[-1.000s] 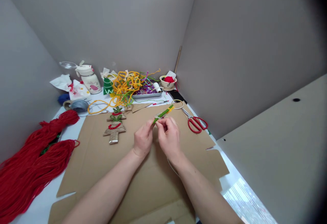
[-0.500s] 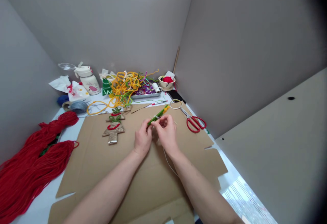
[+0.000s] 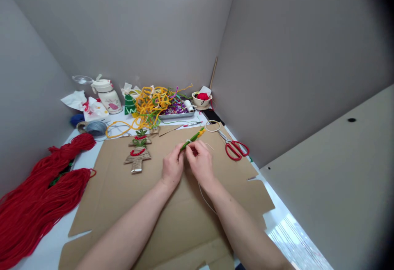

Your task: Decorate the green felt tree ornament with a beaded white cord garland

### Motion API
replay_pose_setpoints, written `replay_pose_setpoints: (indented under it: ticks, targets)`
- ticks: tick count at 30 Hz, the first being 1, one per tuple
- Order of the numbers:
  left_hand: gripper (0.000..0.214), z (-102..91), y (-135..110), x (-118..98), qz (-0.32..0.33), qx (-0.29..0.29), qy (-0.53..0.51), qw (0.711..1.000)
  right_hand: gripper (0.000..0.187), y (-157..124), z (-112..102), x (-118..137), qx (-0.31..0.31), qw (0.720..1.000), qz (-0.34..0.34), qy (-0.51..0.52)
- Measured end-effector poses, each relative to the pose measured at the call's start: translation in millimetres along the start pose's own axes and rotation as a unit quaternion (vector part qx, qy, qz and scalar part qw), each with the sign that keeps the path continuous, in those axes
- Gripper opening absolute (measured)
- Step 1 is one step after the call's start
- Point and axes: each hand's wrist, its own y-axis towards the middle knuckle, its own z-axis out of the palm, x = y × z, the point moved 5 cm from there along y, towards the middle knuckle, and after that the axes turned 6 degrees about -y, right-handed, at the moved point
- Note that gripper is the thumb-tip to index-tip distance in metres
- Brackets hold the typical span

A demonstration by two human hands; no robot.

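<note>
My left hand is closed on the lower end of a narrow green piece with a yellow tip, seen nearly edge-on, so its full shape is hidden. Something pale is wrapped or tied near its middle. Close against it, my right hand pinches with thumb and fingers at a thin white string; the pinch itself is partly hidden. The string hangs from under this hand and curves down to the right forearm. Both hands are above the cardboard sheet.
Left of my hands lie twine-wrapped trees with red beads. Red-handled scissors and a ring lie right. Behind are a bead tray, tangled yellow yarn, a bowl and a bottle. Red yarn fills the left.
My right hand has turned slightly, its fingers curling in closer to the green piece. My left hand keeps its hold. The whole view has shifted very slightly.
</note>
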Motion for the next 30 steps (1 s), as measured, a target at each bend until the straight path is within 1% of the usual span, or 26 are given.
replay_pose_setpoints:
  ticks: [2,4,7,8,9,10,12,13,14,15,21,23,25,26,28,30]
  targets:
    - [0.029,-0.6,0.2,-0.5,0.012,0.003,0.012,1.000,0.013,-0.2,-5.5,3.5,0.024,0.999,-0.013,-0.039]
    - [0.027,-1.6,0.8,-1.1,0.030,0.000,0.025,0.999,0.015,3.2,-16.5,11.4,0.048,0.994,-0.039,-0.094]
    - [0.025,-3.0,1.4,-3.0,0.062,-0.005,0.042,0.997,0.019,21.1,-37.0,27.0,0.056,0.977,-0.073,-0.191]
    - [0.025,-3.4,1.3,-3.7,0.071,-0.005,0.046,0.996,0.019,30.0,-40.7,31.5,0.069,0.970,-0.079,-0.218]
    - [0.026,-3.8,1.1,-4.5,0.079,-0.005,0.050,0.996,0.019,39.2,-40.7,34.7,0.103,0.963,-0.084,-0.236]
    - [0.026,-4.1,0.7,-5.2,0.086,-0.004,0.055,0.995,0.019,47.9,-37.5,36.5,0.153,0.954,-0.086,-0.244]
    - [0.026,-4.3,0.0,-6.2,0.093,0.003,0.062,0.994,0.018,61.4,-26.0,37.0,0.261,0.932,-0.088,-0.237]
    - [0.026,-4.3,-0.2,-6.3,0.095,0.008,0.062,0.994,0.017,66.4,-19.9,36.2,0.302,0.921,-0.088,-0.228]
    - [0.025,-4.5,-0.1,-6.1,0.095,0.010,0.059,0.994,0.015,70.6,-14.5,35.0,0.330,0.914,-0.088,-0.220]
    - [0.025,-5.0,0.5,-5.5,0.095,0.012,0.054,0.994,0.014,74.3,-10.0,33.6,0.344,0.910,-0.089,-0.214]
    - [0.024,-12.3,13.6,4.3,0.090,0.028,0.016,0.995,0.014,88.6,10.8,22.1,0.396,0.898,-0.081,-0.172]
    - [0.025,-14.0,17.2,5.5,0.088,0.048,0.002,0.995,0.016,96.8,15.3,19.0,0.393,0.905,-0.067,-0.145]
    - [0.025,-11.7,17.7,3.7,0.081,0.089,-0.017,0.993,0.020,108.3,18.4,17.0,0.372,0.920,-0.050,-0.109]
    - [0.024,-9.6,17.0,2.6,0.068,0.111,-0.033,0.991,0.022,114.6,19.5,16.4,0.361,0.928,-0.041,-0.086]
    - [0.022,-6.0,15.9,1.5,0.018,0.144,-0.080,0.986,0.026,126.8,21.3,16.0,0.346,0.937,-0.024,-0.035]
    - [0.021,-5.6,16.4,2.1,-0.035,0.159,-0.135,0.977,0.029,138.1,21.8,15.8,0.350,0.937,-0.013,0.016]
